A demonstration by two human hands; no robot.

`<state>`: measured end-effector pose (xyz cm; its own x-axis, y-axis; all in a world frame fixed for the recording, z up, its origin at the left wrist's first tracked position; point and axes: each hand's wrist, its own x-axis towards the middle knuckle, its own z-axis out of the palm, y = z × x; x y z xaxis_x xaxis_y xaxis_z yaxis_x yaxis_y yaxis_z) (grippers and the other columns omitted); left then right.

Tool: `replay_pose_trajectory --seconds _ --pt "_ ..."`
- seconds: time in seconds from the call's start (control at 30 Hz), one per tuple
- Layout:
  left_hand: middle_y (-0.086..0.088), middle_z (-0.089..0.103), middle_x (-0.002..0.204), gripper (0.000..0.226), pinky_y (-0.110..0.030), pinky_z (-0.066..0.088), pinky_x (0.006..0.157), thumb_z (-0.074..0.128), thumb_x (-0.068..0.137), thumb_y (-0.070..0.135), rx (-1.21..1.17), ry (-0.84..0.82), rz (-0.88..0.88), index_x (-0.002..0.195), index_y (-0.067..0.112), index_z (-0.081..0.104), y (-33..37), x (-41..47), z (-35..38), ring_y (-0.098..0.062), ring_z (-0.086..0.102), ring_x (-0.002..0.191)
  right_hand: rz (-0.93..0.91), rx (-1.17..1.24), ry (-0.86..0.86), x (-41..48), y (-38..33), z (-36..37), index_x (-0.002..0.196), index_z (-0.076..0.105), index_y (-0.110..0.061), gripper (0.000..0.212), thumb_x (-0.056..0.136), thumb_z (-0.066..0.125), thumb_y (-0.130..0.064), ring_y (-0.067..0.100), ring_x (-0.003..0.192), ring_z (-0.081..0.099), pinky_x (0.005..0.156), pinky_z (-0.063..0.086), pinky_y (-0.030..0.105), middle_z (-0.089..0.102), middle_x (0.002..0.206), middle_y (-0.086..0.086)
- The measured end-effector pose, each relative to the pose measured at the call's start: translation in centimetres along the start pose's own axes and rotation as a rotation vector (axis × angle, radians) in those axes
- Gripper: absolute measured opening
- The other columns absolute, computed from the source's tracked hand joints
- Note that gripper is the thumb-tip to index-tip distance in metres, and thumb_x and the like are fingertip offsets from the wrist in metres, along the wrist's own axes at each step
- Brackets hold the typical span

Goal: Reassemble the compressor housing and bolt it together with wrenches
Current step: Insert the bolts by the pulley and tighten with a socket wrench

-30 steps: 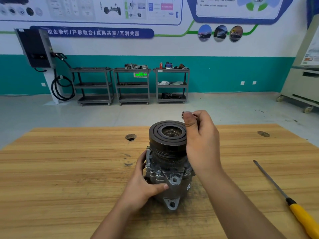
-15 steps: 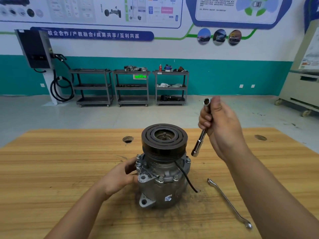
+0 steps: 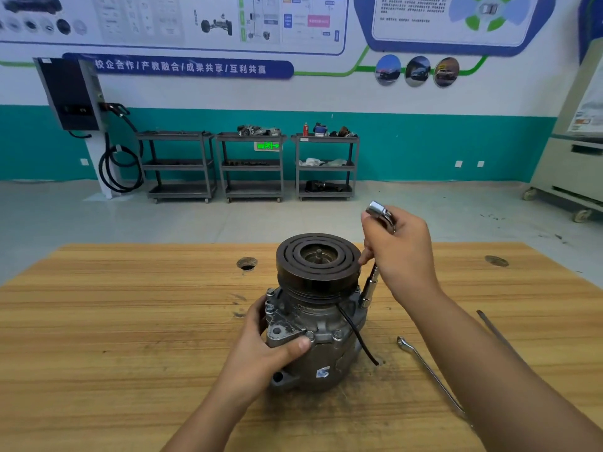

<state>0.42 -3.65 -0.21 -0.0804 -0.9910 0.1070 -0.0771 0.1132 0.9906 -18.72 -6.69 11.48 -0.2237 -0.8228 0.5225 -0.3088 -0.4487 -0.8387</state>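
Wood-grain tabletop (image 3: 130,321) fills the lower half of the view, with a round hole (image 3: 247,263) bored through it just behind the work. Near the middle stands the compressor (image 3: 313,327), upright on its rear end, its dark grooved pulley (image 3: 318,259) facing up. Bolt heads ring the grey housing flange below the pulley, and a black wire (image 3: 355,334) trails down the right front to the tabletop.

The left hand (image 3: 261,357) grips the housing from the near left: fingers curl round the far side, mostly hidden, and the thumb presses across the front, its tip just beside a flange bolt. The right hand (image 3: 401,252) is closed round a chrome socket wrench (image 3: 370,288) held nearly upright beside the pulley's right edge. The tool's top end pokes out above the knuckles, and its lower end meets the flange on the right side (whether it sits on a bolt head cannot be told).

A flat wrench (image 3: 430,373) lies on the tabletop to the right of the compressor, apart from it, its near end passing under the right forearm. Further right a thin dark rod (image 3: 496,331) shows, mostly hidden by the same arm.

Beyond the tabletop, across a pale floor, three grey carts (image 3: 251,164) stand against a teal-and-white wall, with a black charger (image 3: 70,93) and its looped cable at the left.
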Motion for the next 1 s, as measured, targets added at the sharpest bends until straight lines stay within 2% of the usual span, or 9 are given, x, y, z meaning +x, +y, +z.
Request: replay_pose_trajectory --seconds 0.07,0.17,0.27,0.37,0.5,0.6,0.77,0.87,1.0 --pt "0.017 0.056 0.122 0.115 -0.035 0.044 0.101 0.084 0.033 0.051 0.011 -0.007 0.008 0.133 0.041 0.027 0.0 -0.1 0.3 -0.007 0.057 0.112 0.057 0.057 0.018 -0.2 0.0 0.5 0.063 0.048 -0.01 0.029 0.092 0.051 -0.014 0.013 0.039 0.041 0.045 0.036 0.036 0.041 0.05 0.0" --pt "0.017 0.053 0.124 0.113 -0.033 0.044 0.1 0.092 0.035 0.046 0.014 -0.01 0.019 0.124 0.051 0.023 -0.2 -0.5 0.8 -0.006 0.055 0.113 0.128 0.143 0.004 0.0 0.0 0.9 0.065 0.045 -0.022 0.029 0.093 0.049 -0.02 0.01 0.048 0.031 0.049 0.024 0.032 0.037 0.051 -0.008" --pt "0.023 0.052 0.12 0.097 -0.016 0.043 0.084 0.09 0.038 0.041 -0.007 0.01 0.033 0.113 0.057 0.031 -0.4 -0.5 1.0 0.005 0.054 0.105 0.126 0.199 -0.049 0.0 0.2 0.7 0.081 0.052 -0.024 0.013 0.085 0.052 -0.037 0.007 0.054 0.036 0.053 0.03 0.026 0.039 0.059 -0.013" --pt "0.025 0.051 0.12 0.098 -0.014 0.041 0.082 0.09 0.036 0.048 -0.015 0.028 0.039 0.113 0.059 0.031 -0.5 -0.6 1.1 0.008 0.053 0.104 0.167 0.334 -0.115 0.0 0.5 0.1 0.087 0.058 -0.02 0.028 0.09 0.037 -0.04 0.006 0.057 0.039 0.061 0.035 0.026 0.042 0.062 -0.011" --pt "0.026 0.049 0.125 0.109 -0.025 0.043 0.097 0.09 0.038 0.05 -0.011 0.018 0.036 0.119 0.065 0.018 -0.6 -0.8 1.3 0.003 0.053 0.112 0.109 0.162 -0.238 -0.1 0.2 -1.8 0.087 0.063 -0.022 0.037 0.103 0.03 -0.026 0.007 0.07 0.052 0.076 0.041 0.03 0.054 0.068 -0.011" --pt "0.025 0.045 0.131 0.108 -0.026 0.04 0.1 0.086 0.036 0.056 0.009 0.034 0.052 0.116 0.07 0.015 -0.7 -0.9 1.5 -0.001 0.05 0.118 0.028 -0.104 -0.397 0.2 -0.7 -3.3 0.09 0.063 -0.024 0.029 0.101 0.036 -0.022 -0.006 0.074 0.056 0.069 0.038 0.026 0.068 0.078 -0.015" --pt "0.019 0.049 0.134 0.11 -0.042 0.043 0.104 0.087 0.031 0.064 -0.011 0.045 0.043 0.117 0.073 0.019 -0.8 -1.0 1.7 -0.006 0.051 0.121 0.032 -0.177 -0.568 0.6 -1.4 -4.7 0.094 0.06 -0.016 0.021 0.095 0.046 -0.001 -0.006 0.078 0.061 0.06 0.039 0.006 0.074 0.083 -0.006" --pt "0.024 0.05 0.131 0.106 -0.035 0.042 0.105 0.085 0.031 0.065 0.01 0.06 0.057 0.112 0.077 0.019 -0.9 -0.9 1.7 0.001 0.051 0.118 0.033 -0.154 -0.525 0.6 -1.4 -4.6 0.086 0.062 -0.015 0.019 0.089 0.055 0.002 -0.001 0.079 0.067 0.063 0.043 0.005 0.074 0.079 -0.005" --pt "0.023 0.052 0.13 0.104 -0.025 0.044 0.098 0.087 0.033 0.06 -0.003 0.061 0.063 0.114 0.074 0.022 -1.0 -0.8 1.7 0.005 0.053 0.115 0.013 -0.195 -0.308 0.0 -1.0 -3.2 0.08 0.062 -0.022 0.014 0.077 0.073 -0.013 0.009 0.076 0.066 0.068 0.051 0.02 0.07 0.077 -0.003"
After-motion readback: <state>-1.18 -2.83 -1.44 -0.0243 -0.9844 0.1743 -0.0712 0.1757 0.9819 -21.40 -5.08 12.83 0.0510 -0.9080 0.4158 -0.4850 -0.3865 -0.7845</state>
